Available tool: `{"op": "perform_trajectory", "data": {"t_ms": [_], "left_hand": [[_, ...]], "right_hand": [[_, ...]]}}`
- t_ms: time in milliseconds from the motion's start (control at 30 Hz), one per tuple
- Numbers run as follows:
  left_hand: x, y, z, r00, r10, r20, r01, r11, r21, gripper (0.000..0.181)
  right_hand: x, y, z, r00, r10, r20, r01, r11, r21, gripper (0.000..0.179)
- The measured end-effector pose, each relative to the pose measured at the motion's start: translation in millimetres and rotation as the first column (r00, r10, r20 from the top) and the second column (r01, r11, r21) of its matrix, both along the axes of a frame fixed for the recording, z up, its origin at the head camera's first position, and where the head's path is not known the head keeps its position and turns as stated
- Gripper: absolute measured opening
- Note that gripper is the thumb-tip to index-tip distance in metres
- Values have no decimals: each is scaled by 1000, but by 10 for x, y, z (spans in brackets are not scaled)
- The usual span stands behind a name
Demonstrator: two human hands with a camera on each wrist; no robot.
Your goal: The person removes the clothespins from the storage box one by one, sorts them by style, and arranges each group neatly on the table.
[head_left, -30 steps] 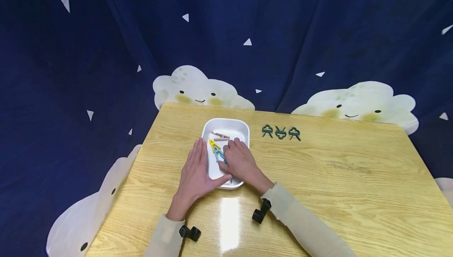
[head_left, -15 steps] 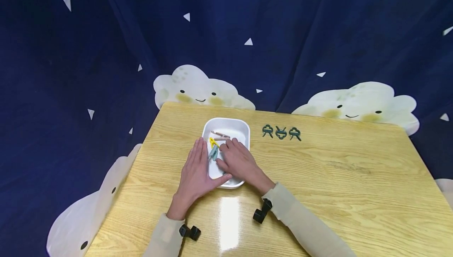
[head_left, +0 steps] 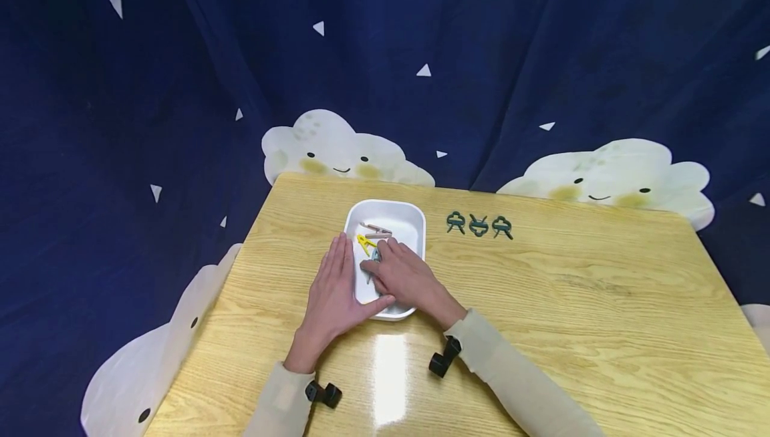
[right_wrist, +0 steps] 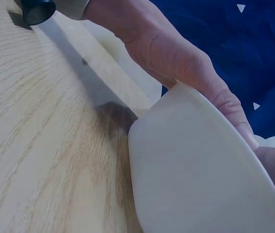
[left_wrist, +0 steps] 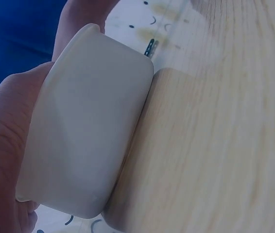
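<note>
A white tray (head_left: 416, 240) stands on the table between my hands. My left hand (head_left: 333, 290) lies along its left side with straight fingers, thumb stretched across the near rim. Inside the tray, my right hand (head_left: 406, 276) has one finger reaching over a light blue clothespin (head_left: 377, 254); the hand partly hides the pin, and I cannot tell if it is pinched. A yellow clothespin (head_left: 364, 243) lies just beyond the blue one. Farther back is a brownish-pink clothespin (head_left: 379, 232). In the right wrist view, the tray wall (right_wrist: 191, 160) covers the right fingertips.
Three dark green clips (head_left: 478, 225) lie in a row on the wooden table (head_left: 577, 317), to the right of the tray. A dark blue curtain with cloud prints (head_left: 607, 173) hangs behind the table's far edge.
The blue clothespin has turned and shifted right, under my right fingers. The yellow one has turned slightly. One right finger now reaches farther left. My left hand and the tray stay put.
</note>
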State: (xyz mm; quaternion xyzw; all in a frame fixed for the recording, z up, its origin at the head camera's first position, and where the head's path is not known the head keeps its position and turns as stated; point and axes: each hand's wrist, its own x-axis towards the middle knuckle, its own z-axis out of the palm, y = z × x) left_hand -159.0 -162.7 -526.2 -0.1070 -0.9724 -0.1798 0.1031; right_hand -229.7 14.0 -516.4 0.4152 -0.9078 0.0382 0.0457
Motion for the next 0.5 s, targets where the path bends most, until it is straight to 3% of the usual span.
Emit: {"op": "perform_trajectory", "data": {"t_ms": [133, 300, 500], "left_hand": [[-1, 3, 6, 1000, -4, 1, 4, 1000, 12, 137], [2, 2, 3, 1000, -7, 2, 7, 1000, 20, 136], [-2, -1, 3, 1000, -4, 5, 4, 1000, 22, 137]], "right_hand": [[1, -5, 7, 993, -115, 8, 115, 992, -45, 46], [15, -21, 3, 961, -274, 32, 275, 960, -54, 72], [20, -35, -6, 961, -274, 22, 274, 961, 32, 74]]}}
